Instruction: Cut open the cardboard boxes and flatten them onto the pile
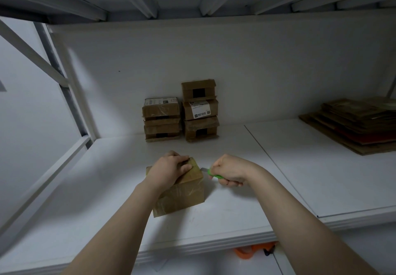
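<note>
Slippage threatens the left hand [169, 167], pressing flat atop the box [182, 195] on the shelf [102, 189], because the knife [212, 174] gripped in the right hand [230, 170], blade at the box's right edge, could skid into it.

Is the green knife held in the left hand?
No, the right hand grips the green knife, while the left hand rests on top of the cardboard box.
</note>
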